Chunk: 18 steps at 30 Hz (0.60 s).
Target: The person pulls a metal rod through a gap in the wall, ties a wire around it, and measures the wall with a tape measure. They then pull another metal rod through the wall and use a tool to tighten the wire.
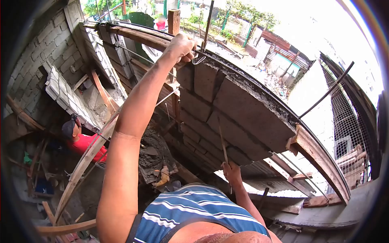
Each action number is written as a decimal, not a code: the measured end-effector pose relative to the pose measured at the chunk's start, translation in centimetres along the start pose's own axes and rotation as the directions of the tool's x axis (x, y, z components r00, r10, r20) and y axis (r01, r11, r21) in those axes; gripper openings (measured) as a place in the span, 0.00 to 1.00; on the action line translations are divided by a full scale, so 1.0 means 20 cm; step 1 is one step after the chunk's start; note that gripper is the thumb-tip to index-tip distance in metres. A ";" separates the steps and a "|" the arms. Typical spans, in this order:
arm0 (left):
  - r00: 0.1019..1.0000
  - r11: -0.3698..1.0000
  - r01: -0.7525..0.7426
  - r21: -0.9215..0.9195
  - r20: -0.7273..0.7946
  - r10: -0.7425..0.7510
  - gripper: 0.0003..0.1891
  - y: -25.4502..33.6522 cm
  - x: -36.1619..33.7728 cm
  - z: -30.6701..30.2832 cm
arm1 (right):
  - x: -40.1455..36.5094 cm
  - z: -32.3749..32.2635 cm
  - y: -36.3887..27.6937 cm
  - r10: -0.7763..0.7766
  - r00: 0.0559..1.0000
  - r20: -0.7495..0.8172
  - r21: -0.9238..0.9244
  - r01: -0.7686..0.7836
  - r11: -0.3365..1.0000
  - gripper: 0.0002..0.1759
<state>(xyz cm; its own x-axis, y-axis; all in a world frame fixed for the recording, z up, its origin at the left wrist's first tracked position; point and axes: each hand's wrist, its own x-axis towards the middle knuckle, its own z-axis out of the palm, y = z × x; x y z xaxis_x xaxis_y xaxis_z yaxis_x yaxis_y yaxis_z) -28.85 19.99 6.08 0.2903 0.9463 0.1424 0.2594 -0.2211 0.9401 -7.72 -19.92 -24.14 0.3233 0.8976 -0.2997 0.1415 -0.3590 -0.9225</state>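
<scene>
My left hand [181,47], at the end of a raised arm, is closed at the top edge of a block wall [247,109]. A bent piece of wire [198,60] shows beside its fingers, next to an upright rebar [208,26]. Lower down, in front of the wall, my right hand [232,172] is wrapped round a thin rod [222,139] that points upward. The inside of the left fist is hidden.
A person in a red shirt [87,141] is below at the left. Wooden beams [83,166] cross nearby. Wet mortar [152,156] lies below the wall. A slanting rebar [328,89] sticks out at the right, near wire mesh [348,125].
</scene>
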 end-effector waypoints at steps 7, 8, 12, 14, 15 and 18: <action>0.999 0.986 0.046 0.162 -0.015 -0.044 0.16 0.08 0.05 0.08 | 0.02 -0.02 0.05 -0.039 0.999 -0.003 0.073 0.039 0.997 0.16; 1.000 0.984 0.031 0.176 -0.002 -0.031 0.17 0.09 0.08 0.08 | 0.03 -0.02 0.06 -0.035 0.999 -0.005 0.071 0.035 0.997 0.16; 0.997 0.994 0.039 0.102 -0.064 -0.032 0.16 0.07 0.11 0.12 | 0.05 -0.02 0.08 -0.027 1.000 -0.006 0.066 0.027 0.997 0.16; 0.997 0.992 0.032 0.119 -0.072 -0.024 0.15 0.07 0.11 0.14 | 0.06 -0.02 0.05 0.004 1.000 0.005 0.034 -0.004 0.999 0.16; 0.997 0.991 0.025 0.132 -0.077 -0.015 0.13 0.07 0.11 0.14 | 0.05 -0.03 0.03 0.035 0.999 0.012 -0.002 -0.035 0.999 0.17; 1.000 0.999 -0.003 0.035 -0.016 0.003 0.12 0.10 0.06 0.06 | 0.03 -0.03 -0.02 -0.023 0.999 0.034 -0.033 0.024 0.999 0.17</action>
<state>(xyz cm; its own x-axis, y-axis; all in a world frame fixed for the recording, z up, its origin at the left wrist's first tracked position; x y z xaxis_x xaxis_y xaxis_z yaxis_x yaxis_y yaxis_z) -26.78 20.46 7.68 0.2762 0.9492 0.1507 0.2905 -0.2319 0.9283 -7.04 -19.30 -23.86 0.2877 0.9138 -0.2867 0.1805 -0.3457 -0.9208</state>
